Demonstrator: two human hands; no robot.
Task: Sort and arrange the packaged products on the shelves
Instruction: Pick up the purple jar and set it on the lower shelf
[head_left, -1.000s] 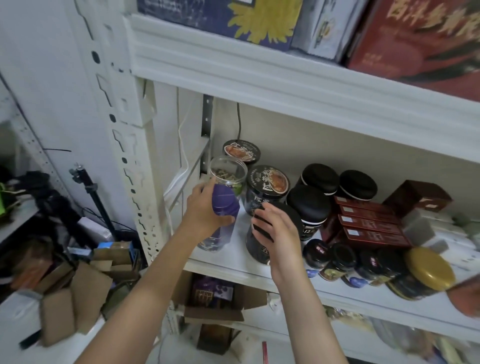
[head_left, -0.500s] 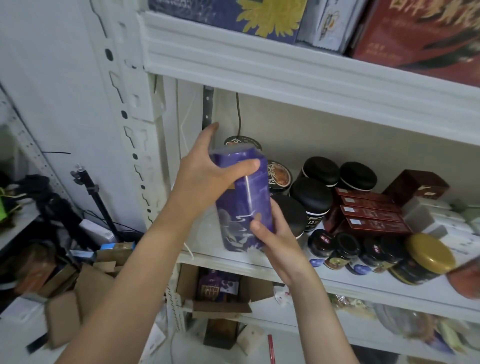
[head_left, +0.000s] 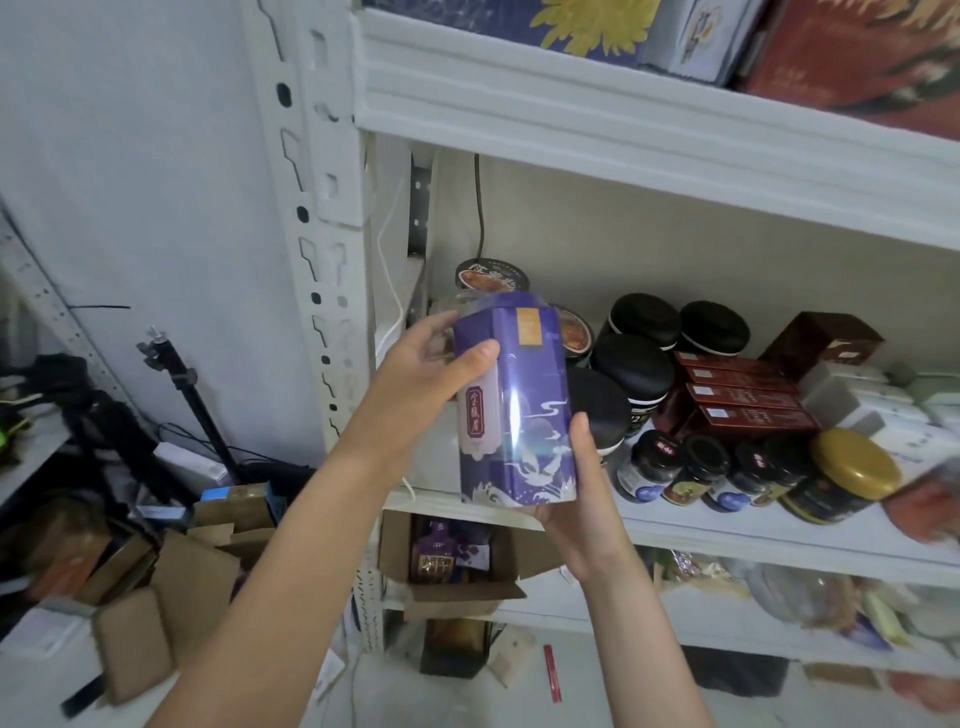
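- Purple jar (head_left: 514, 410), wrapped in a glossy film, is now off the shelf (head_left: 727, 540) and held in the air in front of its left end; a second ago it stood there among the other jars.
- Left hand (head_left: 415, 384) grips the jar's upper part, thumb across the front and fingers behind.
- Right hand (head_left: 576, 488), which a second ago rested on a black jar, now cups the jar's base with the thumb up its right side.
- The printed front faces the camera, so I judge this a check of the label before the jar gets a place; the spot it left looks free.
- Counted on that shelf:
  - two jars with printed lids (head_left: 491, 278) at the back left
  - four black-lidded jars (head_left: 631, 369), one partly hidden by the purple jar
  - three flat red boxes (head_left: 743, 392) in a stack
  - one dark brown box (head_left: 826, 338)
  - one gold-lidded jar (head_left: 852, 465)
  - a front row of small dark jars (head_left: 698, 467), three or four, which I cannot tell for sure
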